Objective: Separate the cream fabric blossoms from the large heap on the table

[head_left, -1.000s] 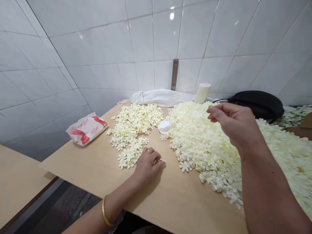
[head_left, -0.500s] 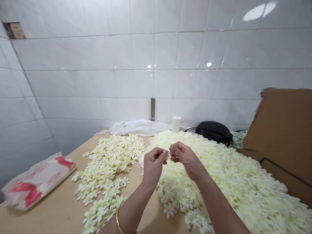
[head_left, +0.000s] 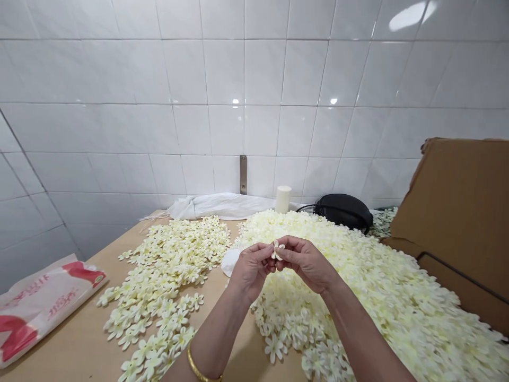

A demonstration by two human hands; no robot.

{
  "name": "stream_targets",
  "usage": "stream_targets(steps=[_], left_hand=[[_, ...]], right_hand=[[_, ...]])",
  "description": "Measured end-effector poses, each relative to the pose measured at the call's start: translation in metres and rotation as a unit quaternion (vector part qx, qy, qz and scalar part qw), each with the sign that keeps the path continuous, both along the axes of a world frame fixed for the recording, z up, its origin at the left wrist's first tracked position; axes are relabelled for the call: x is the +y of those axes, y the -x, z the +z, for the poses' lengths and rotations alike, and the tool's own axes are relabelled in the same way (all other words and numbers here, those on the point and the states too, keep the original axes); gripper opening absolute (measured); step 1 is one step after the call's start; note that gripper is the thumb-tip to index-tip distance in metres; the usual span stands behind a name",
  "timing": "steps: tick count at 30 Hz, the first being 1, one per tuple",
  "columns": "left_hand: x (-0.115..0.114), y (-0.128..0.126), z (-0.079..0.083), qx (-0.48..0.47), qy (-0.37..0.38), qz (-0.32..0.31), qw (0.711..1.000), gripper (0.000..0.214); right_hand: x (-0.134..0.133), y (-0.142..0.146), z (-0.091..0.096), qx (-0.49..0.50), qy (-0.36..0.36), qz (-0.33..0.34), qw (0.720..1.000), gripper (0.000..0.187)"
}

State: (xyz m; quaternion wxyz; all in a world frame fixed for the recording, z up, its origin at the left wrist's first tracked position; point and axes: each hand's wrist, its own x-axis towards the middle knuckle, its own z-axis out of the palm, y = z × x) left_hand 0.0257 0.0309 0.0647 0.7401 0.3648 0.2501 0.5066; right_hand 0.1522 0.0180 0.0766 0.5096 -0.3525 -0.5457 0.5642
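Left hand [head_left: 251, 269] and right hand [head_left: 309, 260] pinch a small cream-white, fabric-looking flower [head_left: 278, 251], fingertips closed on it; light pressure should avoid creases.

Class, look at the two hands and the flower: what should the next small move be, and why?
Perhaps the right hand should gently adjust the flower while the left hand steadies it: both hands meet at it, and something so small likely needs a light touch.

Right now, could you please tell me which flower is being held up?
The white flower pinched between the left hand and right hand; the other flowers lie piled on the table.
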Motion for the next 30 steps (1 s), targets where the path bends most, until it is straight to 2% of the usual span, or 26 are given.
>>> stream_targets(steps=[2, 5, 7, 9, 15, 18, 23, 25, 27, 29, 30], left_hand=[[-0.001, -0.002, -0.001, 0.012, -0.009, 0.022, 1.0, 0.03], [-0.005, -0.006, -0.001, 0.043, -0.015, 0.057, 0.997, 0.034], [-0.007, -0.009, 0.0, 0.068, -0.021, 0.061, 0.996, 0.035], [-0.009, -0.01, 0.001, 0.079, -0.035, 0.058, 0.995, 0.034], [-0.009, -0.007, -0.002, 0.069, -0.097, 0.019, 0.993, 0.025], [-0.006, -0.004, -0.002, 0.055, -0.094, 0.011, 0.994, 0.025], [-0.002, -0.002, -0.001, 0.08, -0.054, 0.06, 0.994, 0.029], [-0.002, -0.002, 0.0, 0.109, -0.051, 0.1, 0.988, 0.029], [-0.003, -0.003, 0.0, 0.135, -0.047, 0.158, 0.977, 0.029], [-0.004, -0.004, 0.001, 0.141, -0.043, 0.181, 0.972, 0.029], [-0.005, -0.004, 0.002, 0.137, -0.042, 0.167, 0.975, 0.03]], right_hand=[[-0.001, 0.001, 0.0, -0.06, -0.036, -0.053, 0.996, 0.025], [0.0, 0.004, -0.002, -0.149, -0.107, -0.147, 0.972, 0.023], [0.001, 0.005, -0.004, -0.178, -0.128, -0.179, 0.959, 0.023], [0.001, 0.007, -0.005, -0.167, -0.116, -0.183, 0.962, 0.025], [0.001, 0.009, -0.006, -0.05, -0.039, -0.146, 0.987, 0.038], [0.0, 0.009, -0.003, -0.003, -0.018, -0.138, 0.99, 0.041], [-0.004, 0.005, 0.006, -0.058, -0.023, -0.119, 0.991, 0.035], [-0.005, 0.003, 0.007, -0.096, -0.041, -0.16, 0.982, 0.031], [-0.004, 0.002, 0.005, -0.151, -0.081, -0.221, 0.96, 0.026], [-0.004, 0.003, 0.003, -0.21, -0.152, -0.288, 0.922, 0.022], [-0.004, 0.005, 0.002, -0.241, -0.195, -0.311, 0.898, 0.021]])
